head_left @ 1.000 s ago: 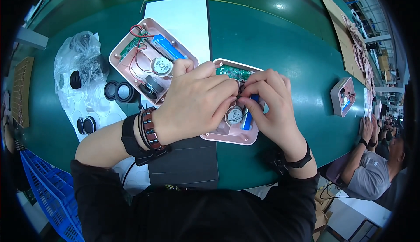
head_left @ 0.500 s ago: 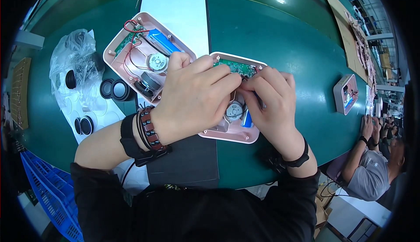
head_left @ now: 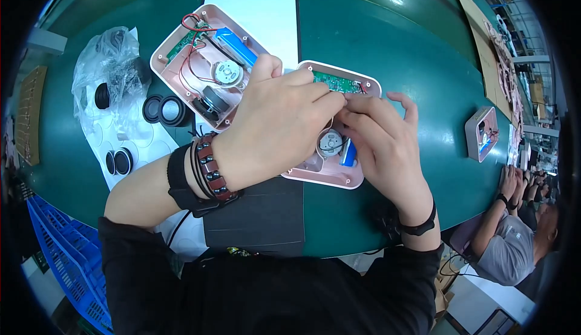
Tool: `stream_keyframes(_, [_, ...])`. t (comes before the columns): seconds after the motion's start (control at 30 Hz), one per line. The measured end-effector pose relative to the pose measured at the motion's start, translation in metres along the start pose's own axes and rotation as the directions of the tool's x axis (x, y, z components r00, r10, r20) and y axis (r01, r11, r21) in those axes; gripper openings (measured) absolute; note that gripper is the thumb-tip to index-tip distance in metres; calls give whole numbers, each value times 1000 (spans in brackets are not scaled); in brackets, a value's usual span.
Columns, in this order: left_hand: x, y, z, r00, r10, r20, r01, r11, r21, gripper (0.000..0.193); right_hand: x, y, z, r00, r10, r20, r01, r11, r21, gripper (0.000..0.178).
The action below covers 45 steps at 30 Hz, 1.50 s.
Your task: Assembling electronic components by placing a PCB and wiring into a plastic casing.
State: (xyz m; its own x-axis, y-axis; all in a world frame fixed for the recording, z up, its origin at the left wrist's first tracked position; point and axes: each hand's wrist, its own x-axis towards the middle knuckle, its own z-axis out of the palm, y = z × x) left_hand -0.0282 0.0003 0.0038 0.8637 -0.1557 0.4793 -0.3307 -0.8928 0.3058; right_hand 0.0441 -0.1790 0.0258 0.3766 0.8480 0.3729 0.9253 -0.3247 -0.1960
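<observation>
Both my hands meet over a pink plastic housing (head_left: 336,179) that holds a green circuit board (head_left: 336,82), a round silver motor (head_left: 331,143) and a blue battery (head_left: 348,153). My left hand (head_left: 287,120) has its fingers curled in a pinch at the board's lower edge. My right hand (head_left: 384,138) is pinched close against it, its little finger raised. What lies between the fingertips is hidden, though thin wires run out beneath them. Left of my hands sits a second pink housing (head_left: 172,75) with a board, motor, blue battery, black round speaker (head_left: 215,101) and red and black wires.
Black ring-shaped parts (head_left: 172,111) and a clear plastic bag (head_left: 118,62) lie at the left on a white sheet. A white board (head_left: 254,17) lies behind the housings. Another small pink housing (head_left: 481,134) stands far right, near a co-worker (head_left: 511,244). A blue crate (head_left: 66,256) is lower left.
The view has shifted slightly, moving the scene right and up. Both hands stay pinched together over the housing; the right hand's little finger now sticks out more.
</observation>
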Motion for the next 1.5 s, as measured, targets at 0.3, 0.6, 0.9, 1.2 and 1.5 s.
stream_keyframes(0.3, [5,12,-71,997,39,-73,-25,983,183,15,-28,-28,-12,995,61,-78,-59,998,31,19])
stream_keyframes(0.6, [-48,5,-100,920,-171,352,-12,886,463,31,-51,-23,-5,990,96,103,-67,966,-249,14])
stream_keyframes(0.9, [-69,-16,-82,985,-50,165,-17,924,382,36,-58,71,-33,881,351,-319,-462,489,-739,28])
stream_keyframes(1.2, [-63,-19,-70,995,5,99,-35,949,313,28,-17,-48,41,988,86,130,-112,972,208,36])
stream_keyframes(1.5, [-86,-7,-112,958,-80,276,9,968,251,28,-2,-33,55,978,119,168,-160,955,251,27])
